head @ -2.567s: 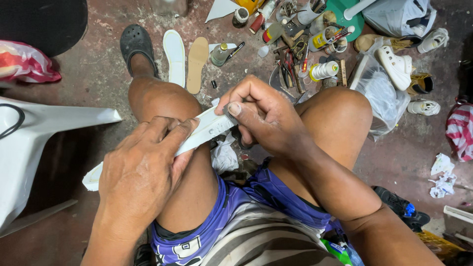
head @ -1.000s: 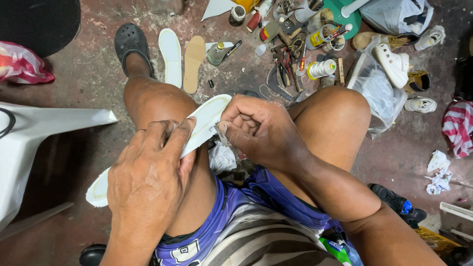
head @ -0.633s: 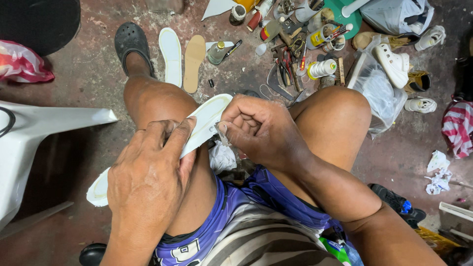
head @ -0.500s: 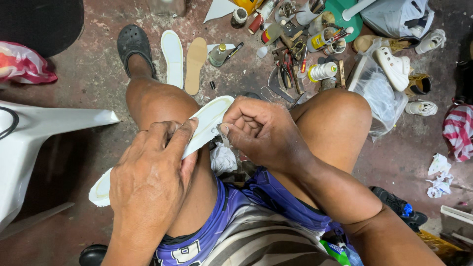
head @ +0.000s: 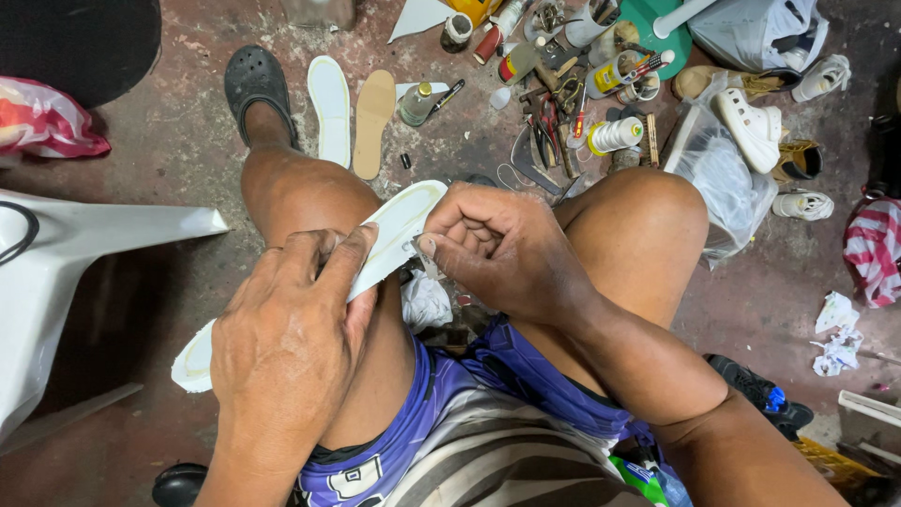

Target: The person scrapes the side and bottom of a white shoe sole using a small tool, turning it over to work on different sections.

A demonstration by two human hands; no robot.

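Note:
A long white shoe sole [head: 399, 225] rests across my left thigh. My left hand [head: 286, 343] presses it down near its middle, thumb along the edge. At the sole's right edge my right hand [head: 497, 249] pinches a small thin blade-like tool [head: 429, 255] against it. Both knees are bent outward, and my left foot wears a dark clog [head: 255, 86].
A white insole [head: 329, 105] and a tan insole [head: 373, 120] lie on the concrete floor ahead. Pliers, bottles and tins [head: 572, 84] clutter the far middle. White shoes and a plastic bag [head: 727, 178] sit to the right, a white plastic chair [head: 66, 272] to the left.
The sole has been turned and shifted so its tip points farther up. My right hand has moved from the sole's top surface to its right edge, and stays there.

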